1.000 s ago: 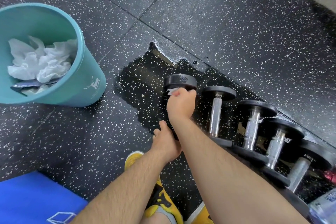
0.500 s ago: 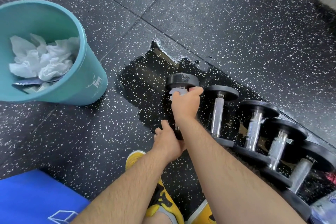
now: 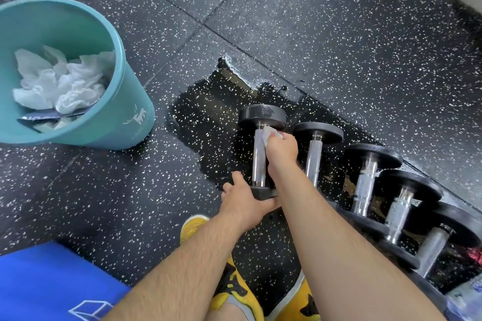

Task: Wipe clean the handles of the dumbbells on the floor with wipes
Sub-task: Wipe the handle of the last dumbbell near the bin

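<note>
Several black dumbbells with chrome handles lie in a row on the speckled rubber floor. The leftmost dumbbell (image 3: 258,156) has its knurled handle mostly bare. My right hand (image 3: 281,152) pinches a crumpled white wipe (image 3: 270,134) against the right side of that handle near its far end. My left hand (image 3: 242,200) grips the near weight head of the same dumbbell. The second dumbbell (image 3: 314,154) lies just right of my right hand, partly hidden by my forearm.
A teal bin (image 3: 125,112) with used white wipes stands at the left. A wet dark patch (image 3: 208,117) spreads under the dumbbells. A blue mat (image 3: 44,286) lies bottom left. My yellow shoes (image 3: 234,292) are below my arms. A plastic pack (image 3: 467,297) sits bottom right.
My right hand has slid off the top of the handle to its right side, uncovering the chrome handle. The left hand stays on the near weight head.
</note>
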{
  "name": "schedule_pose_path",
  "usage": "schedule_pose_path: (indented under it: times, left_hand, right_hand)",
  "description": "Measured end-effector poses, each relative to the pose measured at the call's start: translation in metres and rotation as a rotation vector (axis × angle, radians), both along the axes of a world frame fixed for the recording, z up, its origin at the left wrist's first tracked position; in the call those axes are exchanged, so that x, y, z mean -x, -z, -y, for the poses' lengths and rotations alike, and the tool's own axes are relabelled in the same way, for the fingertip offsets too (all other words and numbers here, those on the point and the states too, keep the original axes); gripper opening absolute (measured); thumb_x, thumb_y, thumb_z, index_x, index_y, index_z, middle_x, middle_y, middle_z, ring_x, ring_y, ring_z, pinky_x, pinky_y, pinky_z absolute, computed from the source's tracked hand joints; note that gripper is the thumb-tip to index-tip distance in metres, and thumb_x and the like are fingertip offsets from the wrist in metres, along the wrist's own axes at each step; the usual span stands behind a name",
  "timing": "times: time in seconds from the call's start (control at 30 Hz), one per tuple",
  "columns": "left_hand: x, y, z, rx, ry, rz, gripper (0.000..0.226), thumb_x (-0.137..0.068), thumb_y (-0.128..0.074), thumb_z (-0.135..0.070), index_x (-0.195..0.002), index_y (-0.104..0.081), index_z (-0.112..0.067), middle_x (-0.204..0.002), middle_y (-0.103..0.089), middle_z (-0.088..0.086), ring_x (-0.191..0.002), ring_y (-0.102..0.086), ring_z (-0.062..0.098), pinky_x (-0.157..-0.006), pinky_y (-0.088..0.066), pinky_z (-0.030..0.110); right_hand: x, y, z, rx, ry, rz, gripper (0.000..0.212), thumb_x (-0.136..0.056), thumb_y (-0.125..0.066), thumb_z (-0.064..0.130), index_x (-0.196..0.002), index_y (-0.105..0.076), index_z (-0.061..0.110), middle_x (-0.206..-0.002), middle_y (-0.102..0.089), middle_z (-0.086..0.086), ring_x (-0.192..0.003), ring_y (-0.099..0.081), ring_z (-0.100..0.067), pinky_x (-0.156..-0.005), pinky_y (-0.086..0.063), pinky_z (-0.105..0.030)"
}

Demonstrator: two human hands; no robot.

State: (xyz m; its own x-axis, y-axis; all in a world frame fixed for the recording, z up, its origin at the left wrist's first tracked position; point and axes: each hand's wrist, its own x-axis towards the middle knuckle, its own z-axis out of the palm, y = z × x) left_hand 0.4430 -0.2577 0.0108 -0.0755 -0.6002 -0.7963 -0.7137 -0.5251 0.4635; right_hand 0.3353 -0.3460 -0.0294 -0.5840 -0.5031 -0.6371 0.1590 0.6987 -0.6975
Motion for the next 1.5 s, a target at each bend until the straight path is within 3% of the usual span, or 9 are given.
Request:
schedule_pose_path:
  times: [0.1, 0.23, 0.33, 0.63, 0.83, 1.03, 1.23, 1.33, 1.5]
  left_hand:
    - [-0.001, 0.001, 0.001, -0.005, -0.002, -0.001, 0.099, -0.067, -0.083, -0.064, -0.134, -0.025, -0.019, -0.128, -0.037, 0.007, -0.121, -0.045, 0.028, -0.105, -0.046, 0.047]
    - [-0.001, 0.001, 0.000, -0.020, -0.001, -0.001, 0.094, -0.071, -0.080, -0.061, -0.134, -0.024, -0.018, -0.129, -0.038, 0.010, -0.121, -0.046, 0.030, -0.104, -0.046, 0.049]
    - [-0.001, 0.001, 0.001, -0.016, 0.000, 0.002, 0.091, -0.071, -0.079, -0.061, -0.132, -0.025, -0.020, -0.125, -0.037, 0.008, -0.119, -0.046, 0.030, -0.103, -0.047, 0.049]
    - [-0.001, 0.000, 0.001, -0.008, -0.002, -0.009, 0.088, -0.070, -0.081, -0.063, -0.126, -0.025, -0.023, -0.123, -0.036, 0.006, -0.118, -0.047, 0.028, -0.103, -0.048, 0.047]
    - [-0.002, 0.003, 0.000, -0.012, -0.006, -0.017, 0.087, -0.069, -0.082, -0.063, -0.121, -0.024, -0.025, -0.125, -0.037, 0.006, -0.119, -0.046, 0.027, -0.103, -0.048, 0.047]
    - [-0.001, 0.004, 0.000, -0.009, -0.011, -0.011, 0.105, -0.059, -0.083, -0.074, -0.131, -0.026, -0.023, -0.125, -0.037, 0.003, -0.121, -0.045, 0.025, -0.102, -0.049, 0.046]
    - [-0.001, 0.005, -0.002, 0.007, -0.023, -0.009, 0.109, -0.058, -0.085, -0.074, -0.134, -0.028, -0.020, -0.129, -0.038, 0.005, -0.125, -0.044, 0.025, -0.105, -0.046, 0.045]
    - [-0.001, 0.005, -0.002, 0.001, -0.026, -0.007, 0.110, -0.059, -0.085, -0.073, -0.136, -0.028, -0.020, -0.131, -0.038, 0.005, -0.126, -0.043, 0.025, -0.105, -0.046, 0.045]
    - [-0.001, 0.005, -0.001, 0.001, -0.017, -0.003, 0.108, -0.061, -0.086, -0.070, -0.137, -0.027, -0.021, -0.132, -0.038, 0.005, -0.126, -0.044, 0.026, -0.104, -0.047, 0.046]
  right_hand:
    - [-0.007, -0.006, 0.003, -0.020, -0.099, -0.037, 0.006, -0.091, -0.054, 0.018, -0.087, -0.057, 0.016, -0.074, -0.053, 0.002, -0.070, -0.046, -0.021, -0.054, -0.034, -0.028]
    - [-0.020, -0.013, 0.010, -0.052, -0.243, -0.094, 0.031, -0.099, -0.043, 0.020, -0.118, -0.057, 0.000, -0.116, -0.066, -0.012, -0.094, -0.058, -0.027, -0.073, -0.040, -0.032]
    - [-0.021, -0.015, 0.011, -0.065, -0.325, -0.153, 0.036, -0.104, -0.036, 0.019, -0.129, -0.051, -0.001, -0.123, -0.062, -0.013, -0.105, -0.059, -0.028, -0.080, -0.043, -0.032]
    - [-0.016, -0.012, 0.010, -0.173, -0.502, -0.263, 0.050, -0.099, -0.056, 0.041, -0.125, -0.053, -0.002, -0.103, -0.061, -0.010, -0.090, -0.060, -0.028, -0.072, -0.043, -0.032]
    - [-0.019, -0.013, 0.013, -0.192, -0.496, -0.171, 0.045, -0.099, -0.055, 0.027, -0.133, -0.047, 0.000, -0.117, -0.062, -0.014, -0.104, -0.062, -0.032, -0.078, -0.045, -0.032]
    - [-0.009, -0.013, 0.000, -0.105, -0.444, -0.022, 0.042, -0.099, -0.053, 0.041, -0.124, -0.052, 0.007, -0.105, -0.063, -0.006, -0.088, -0.058, -0.020, -0.066, -0.040, -0.030]
    - [0.005, -0.020, -0.009, -0.056, -0.431, 0.156, 0.036, -0.102, -0.042, 0.052, -0.114, -0.055, 0.021, -0.104, -0.062, 0.011, -0.098, -0.058, -0.008, -0.097, -0.039, -0.033]
    - [0.008, -0.025, -0.011, -0.071, -0.378, 0.205, 0.063, -0.100, -0.039, 0.062, -0.137, -0.056, 0.015, -0.134, -0.061, -0.002, -0.123, -0.058, -0.023, -0.107, -0.042, -0.038]
    - [-0.004, -0.028, -0.015, -0.057, -0.513, 0.096, 0.084, -0.094, -0.027, 0.069, -0.159, -0.023, 0.015, -0.156, -0.037, -0.007, -0.135, -0.038, -0.023, -0.105, -0.028, -0.043]
